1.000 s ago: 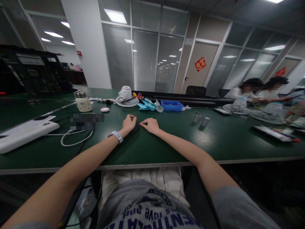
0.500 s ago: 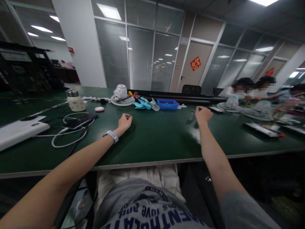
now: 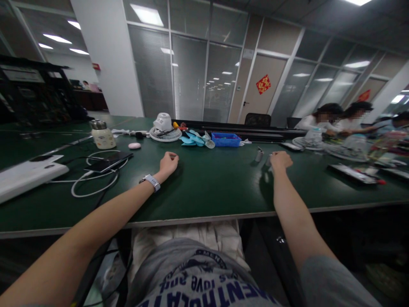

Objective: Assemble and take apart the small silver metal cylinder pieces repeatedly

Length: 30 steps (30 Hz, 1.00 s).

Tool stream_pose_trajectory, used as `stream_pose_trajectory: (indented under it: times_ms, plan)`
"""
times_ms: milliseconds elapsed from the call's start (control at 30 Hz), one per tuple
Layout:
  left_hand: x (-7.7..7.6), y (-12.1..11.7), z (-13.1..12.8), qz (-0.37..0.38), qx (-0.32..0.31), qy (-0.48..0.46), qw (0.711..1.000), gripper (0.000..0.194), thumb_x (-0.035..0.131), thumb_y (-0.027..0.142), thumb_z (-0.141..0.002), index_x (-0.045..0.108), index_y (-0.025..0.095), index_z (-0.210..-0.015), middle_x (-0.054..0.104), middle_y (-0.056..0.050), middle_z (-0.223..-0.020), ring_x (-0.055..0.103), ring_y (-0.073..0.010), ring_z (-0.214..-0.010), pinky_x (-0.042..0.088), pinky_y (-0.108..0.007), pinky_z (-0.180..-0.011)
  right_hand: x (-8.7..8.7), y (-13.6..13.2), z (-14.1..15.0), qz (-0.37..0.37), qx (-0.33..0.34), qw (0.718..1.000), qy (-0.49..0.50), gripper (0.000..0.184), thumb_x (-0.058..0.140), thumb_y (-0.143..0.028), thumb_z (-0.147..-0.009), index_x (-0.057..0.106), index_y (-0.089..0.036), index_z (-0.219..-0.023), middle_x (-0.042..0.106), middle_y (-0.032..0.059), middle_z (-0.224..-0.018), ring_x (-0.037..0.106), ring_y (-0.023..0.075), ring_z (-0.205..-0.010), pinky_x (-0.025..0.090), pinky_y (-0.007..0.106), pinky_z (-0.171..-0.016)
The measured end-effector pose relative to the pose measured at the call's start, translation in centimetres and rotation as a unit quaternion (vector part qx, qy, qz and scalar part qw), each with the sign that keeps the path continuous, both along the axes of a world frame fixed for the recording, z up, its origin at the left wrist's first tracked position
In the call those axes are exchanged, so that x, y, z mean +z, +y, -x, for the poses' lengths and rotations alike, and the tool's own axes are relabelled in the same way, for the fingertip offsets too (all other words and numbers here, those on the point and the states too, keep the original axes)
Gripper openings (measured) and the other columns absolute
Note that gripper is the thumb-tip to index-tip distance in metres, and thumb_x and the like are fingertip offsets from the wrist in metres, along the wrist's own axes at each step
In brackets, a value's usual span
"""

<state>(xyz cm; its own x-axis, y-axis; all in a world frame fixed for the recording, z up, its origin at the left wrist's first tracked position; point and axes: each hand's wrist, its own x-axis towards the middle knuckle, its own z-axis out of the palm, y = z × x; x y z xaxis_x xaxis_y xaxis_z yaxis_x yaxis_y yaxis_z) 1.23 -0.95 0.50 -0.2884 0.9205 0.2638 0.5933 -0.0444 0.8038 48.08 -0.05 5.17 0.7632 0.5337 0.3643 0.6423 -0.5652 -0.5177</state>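
My left hand rests on the green table, its fingers loosely curled together and nothing visible in them. A watch with a pale strap is on that wrist. Farther right, my right hand is closed, fingertips pinching a small silvery metal cylinder that shows at its left side. Just left of it, a similar silvery cylinder with a thin piece on top stands on the table. The cylinders' exact kind is too small to tell.
At the back are a white fan part, blue fan blades and a blue basket. On the left lie a bottle, a white cable and a white device. Co-workers sit far right, near a tray.
My right hand has moved a little right and toward me, away from the standing cylinder. A second cylinder now shows at its fingertips. My left hand has stayed in place.
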Motion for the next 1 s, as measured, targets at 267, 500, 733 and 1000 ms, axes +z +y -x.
stream_pose_trajectory:
  times_ms: [267, 500, 733, 1000]
  plan:
    - [0.0, 0.0, -0.1, 0.004, 0.001, 0.006, 1.000, 0.022, 0.053, 0.030, -0.086, 0.057, 0.019, -0.105, 0.071, -0.010, -0.101, 0.066, -0.0216, -0.094, 0.046, -0.031, -0.083, 0.4, -0.2, 0.8, 0.015, -0.026, 0.999, 0.010, 0.028, 0.060, -0.029, -0.087, 0.068, -0.009, -0.105, 0.066, 0.0240, -0.104, 0.063, 0.0309, -0.106, 0.048, 0.041, -0.088]
    - [0.0, 0.0, -0.1, 0.007, -0.003, 0.010, 1.000, 0.025, 0.054, 0.029, -0.085, 0.057, 0.018, -0.107, 0.071, -0.010, -0.105, 0.066, -0.0203, -0.095, 0.046, -0.029, -0.082, -0.1, -0.2, 0.7, 0.028, -0.025, 0.999, -0.020, 0.038, 0.057, -0.032, -0.087, 0.066, -0.009, -0.115, 0.063, 0.0245, -0.112, 0.056, 0.0328, -0.111, 0.039, 0.049, -0.095]
    - [-0.3, 0.3, 0.1, 0.006, -0.006, 0.017, 1.000, 0.026, 0.055, 0.031, -0.085, 0.057, 0.019, -0.107, 0.071, -0.009, -0.103, 0.066, -0.0212, -0.094, 0.046, -0.030, -0.081, -2.6, 2.4, 1.7, 0.041, 0.061, 0.971, -0.226, 0.052, 0.046, -0.052, -0.089, 0.070, -0.011, -0.111, 0.044, 0.0225, -0.140, 0.026, 0.0359, -0.134, 0.015, 0.061, -0.106]
    - [0.1, -0.3, -0.2, 0.004, -0.009, 0.024, 1.000, 0.023, 0.055, 0.030, -0.085, 0.057, 0.019, -0.106, 0.071, -0.009, -0.103, 0.066, -0.0225, -0.095, 0.046, -0.032, -0.083, -3.4, 3.4, 2.2, 0.010, 0.093, 0.966, -0.242, 0.046, 0.054, -0.052, -0.085, 0.073, -0.013, -0.100, 0.046, 0.0203, -0.139, 0.016, 0.0373, -0.138, 0.010, 0.062, -0.105]
